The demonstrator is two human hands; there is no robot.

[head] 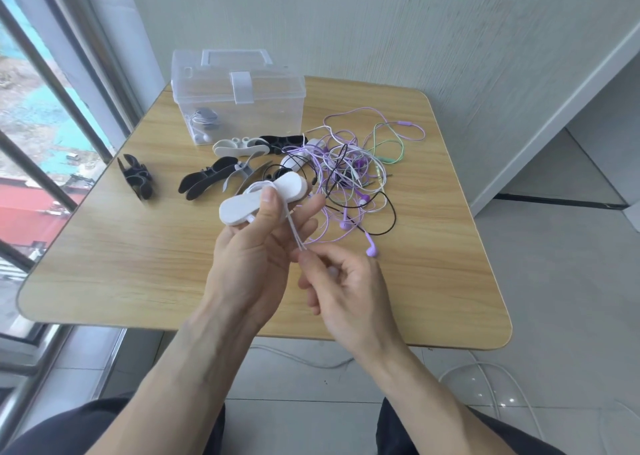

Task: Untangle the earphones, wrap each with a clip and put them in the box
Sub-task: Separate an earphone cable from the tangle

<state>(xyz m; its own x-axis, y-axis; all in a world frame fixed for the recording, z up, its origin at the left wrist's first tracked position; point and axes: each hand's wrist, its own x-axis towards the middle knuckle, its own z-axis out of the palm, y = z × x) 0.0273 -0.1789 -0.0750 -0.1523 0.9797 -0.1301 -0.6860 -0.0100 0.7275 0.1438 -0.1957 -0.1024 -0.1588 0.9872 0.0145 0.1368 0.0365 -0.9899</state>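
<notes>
Mid-frame, above the surface's [104,264] bare near edge, the left hand [256,247] grips a white clip [242,207]; the right hand [346,281] pinches its white cord [294,229]. Tangled earphones [346,167] lie behind, box [239,105] upper centre.

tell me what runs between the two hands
In the head view, a taut stretch of white earphone cable runs from the white clip held in the left hand down to the pinching fingertips of the right hand.

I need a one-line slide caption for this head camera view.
Left hand holds a white clip while right hand pinches its white cord; tangled earphones lie beside the box.
</notes>
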